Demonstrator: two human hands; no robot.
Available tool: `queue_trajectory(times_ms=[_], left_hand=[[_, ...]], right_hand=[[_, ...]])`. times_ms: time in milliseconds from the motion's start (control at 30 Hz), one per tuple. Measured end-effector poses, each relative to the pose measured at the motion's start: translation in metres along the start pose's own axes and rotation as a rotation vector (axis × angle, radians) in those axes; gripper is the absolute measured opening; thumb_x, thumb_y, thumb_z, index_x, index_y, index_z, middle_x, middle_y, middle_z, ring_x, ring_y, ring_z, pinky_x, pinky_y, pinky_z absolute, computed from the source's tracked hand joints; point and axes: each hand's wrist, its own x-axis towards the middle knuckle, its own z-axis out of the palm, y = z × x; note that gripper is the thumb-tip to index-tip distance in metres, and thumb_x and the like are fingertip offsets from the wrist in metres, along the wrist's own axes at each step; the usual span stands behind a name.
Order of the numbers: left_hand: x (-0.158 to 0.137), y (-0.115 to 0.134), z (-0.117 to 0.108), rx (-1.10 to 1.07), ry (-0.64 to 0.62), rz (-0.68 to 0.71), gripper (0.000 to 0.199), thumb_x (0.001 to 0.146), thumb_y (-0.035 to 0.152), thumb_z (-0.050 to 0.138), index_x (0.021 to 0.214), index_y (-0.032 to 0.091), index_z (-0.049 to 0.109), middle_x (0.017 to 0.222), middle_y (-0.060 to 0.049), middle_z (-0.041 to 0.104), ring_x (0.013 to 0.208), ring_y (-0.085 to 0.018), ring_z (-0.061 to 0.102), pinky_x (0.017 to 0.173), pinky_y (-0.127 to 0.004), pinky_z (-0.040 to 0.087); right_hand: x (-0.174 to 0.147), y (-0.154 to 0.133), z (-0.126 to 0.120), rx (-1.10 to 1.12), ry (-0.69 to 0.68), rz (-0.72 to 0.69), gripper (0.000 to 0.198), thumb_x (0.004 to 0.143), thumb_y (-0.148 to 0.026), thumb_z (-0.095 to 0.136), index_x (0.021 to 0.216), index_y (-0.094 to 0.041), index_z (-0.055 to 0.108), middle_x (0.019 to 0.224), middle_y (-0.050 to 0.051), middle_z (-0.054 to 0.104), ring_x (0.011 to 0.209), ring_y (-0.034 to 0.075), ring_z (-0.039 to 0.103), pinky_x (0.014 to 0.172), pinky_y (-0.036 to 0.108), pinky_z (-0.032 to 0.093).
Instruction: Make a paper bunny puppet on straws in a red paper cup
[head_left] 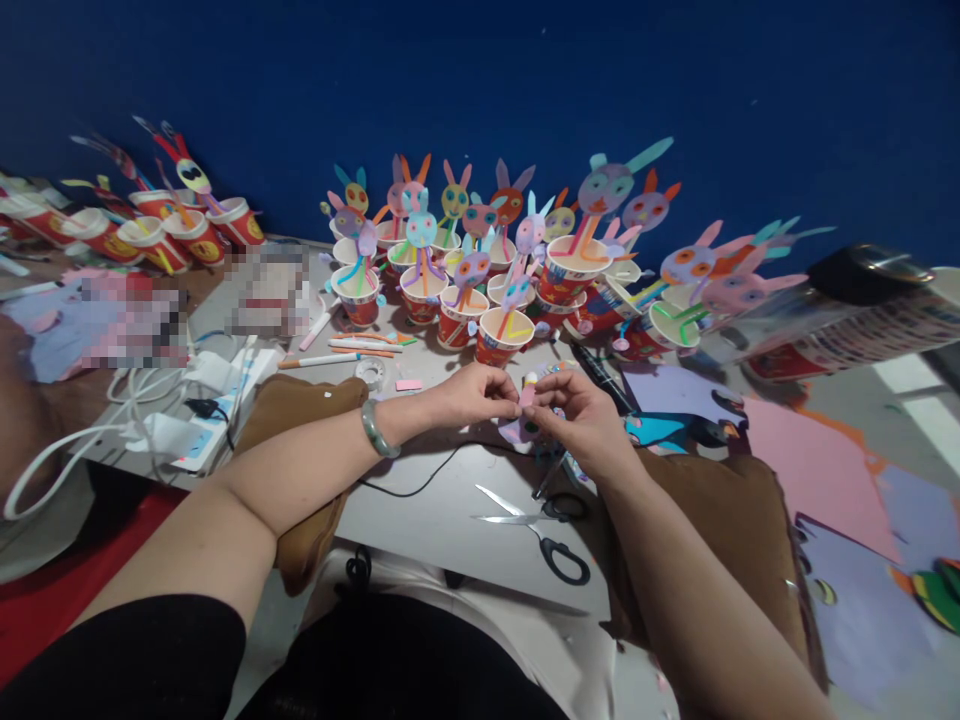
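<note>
Pink paper piece (528, 396) is being held over the tabletop (427, 530), long axis running roughly 12-to-6. Left hand (484, 393) is pinching from 9 o'clock, right hand (581, 415) from 4, neither nearer; scissors (531, 520) are lying open toward 6.

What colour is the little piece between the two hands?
The little piece is pink; it shows best in the head view.

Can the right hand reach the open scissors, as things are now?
Probably yes. The scissors lie nearer the body than the right hand, and nothing appears to cover them. However, that hand holds a small pink piece, which might need releasing first.
</note>
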Motion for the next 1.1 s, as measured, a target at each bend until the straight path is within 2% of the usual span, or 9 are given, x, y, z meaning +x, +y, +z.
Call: queue_trajectory(times_ms=[300,500,600,700,800,933,1000,1100], left_hand=[[-0.002,0.005,0.000,-0.017,0.024,0.042,0.011,0.072,0.016,0.072,0.069,0.013,0.062,0.059,0.006,0.055,0.056,-0.006,0.050,0.060,-0.022,0.042],[-0.003,0.005,-0.001,0.014,0.004,0.037,0.018,0.072,0.025,0.075,0.070,0.013,0.061,0.064,0.003,0.060,0.057,-0.007,0.050,0.057,-0.022,0.039],[-0.004,0.008,-0.004,-0.010,0.001,0.044,0.020,0.073,0.027,0.074,0.069,0.013,0.060,0.063,0.004,0.057,0.056,-0.006,0.048,0.055,-0.021,0.036],[-0.004,0.011,-0.011,-0.128,0.028,0.076,0.019,0.072,0.026,0.074,0.068,0.014,0.060,0.062,0.005,0.053,0.056,-0.005,0.045,0.054,-0.021,0.033],[-0.002,0.014,-0.019,-0.298,0.094,0.097,0.022,0.073,0.026,0.075,0.068,0.014,0.057,0.063,0.005,0.052,0.057,-0.004,0.044,0.056,-0.020,0.033],[0.001,0.015,-0.026,-0.481,0.133,0.087,0.025,0.072,0.024,0.077,0.069,0.015,0.053,0.065,0.005,0.052,0.058,-0.004,0.045,0.058,-0.020,0.036],[0.001,0.015,-0.028,-0.528,0.123,0.095,0.026,0.072,0.023,0.078,0.070,0.016,0.054,0.065,0.005,0.053,0.058,-0.004,0.047,0.059,-0.020,0.037],[0.000,0.016,-0.028,-0.546,0.106,0.108,0.027,0.072,0.023,0.080,0.069,0.016,0.054,0.065,0.005,0.053,0.059,-0.005,0.047,0.059,-0.021,0.037]], right_hand=[[0.001,0.004,0.001,0.009,0.037,-0.009,0.041,0.069,-0.042,0.086,0.096,-0.022,0.062,0.080,0.001,0.068,0.069,0.016,0.065,0.057,0.028,0.053],[0.001,0.003,0.003,0.033,0.024,-0.017,0.041,0.070,-0.042,0.086,0.096,-0.023,0.061,0.077,0.000,0.068,0.067,0.016,0.065,0.057,0.027,0.052],[0.001,0.004,0.003,0.022,0.053,0.003,0.038,0.074,-0.049,0.083,0.095,-0.024,0.064,0.076,0.000,0.068,0.064,0.015,0.064,0.056,0.027,0.052],[0.002,0.008,0.004,-0.025,0.115,0.008,0.034,0.080,-0.055,0.075,0.094,-0.024,0.067,0.076,0.001,0.068,0.064,0.016,0.063,0.056,0.029,0.054],[0.004,0.012,0.009,-0.190,0.093,-0.058,0.029,0.083,-0.053,0.071,0.088,-0.024,0.070,0.077,0.003,0.070,0.066,0.019,0.063,0.060,0.033,0.056],[0.009,0.013,0.025,-0.564,-0.054,-0.200,0.017,0.084,-0.038,0.069,0.081,-0.023,0.075,0.077,0.006,0.074,0.073,0.023,0.066,0.075,0.039,0.054],[0.013,0.011,0.036,-0.679,-0.148,-0.214,0.015,0.085,-0.033,0.066,0.086,-0.024,0.078,0.079,0.006,0.076,0.074,0.023,0.066,0.077,0.038,0.052],[0.021,0.007,0.050,-0.808,-0.210,-0.197,0.017,0.086,-0.027,0.064,0.092,-0.022,0.079,0.083,0.007,0.077,0.076,0.022,0.066,0.075,0.033,0.049]])
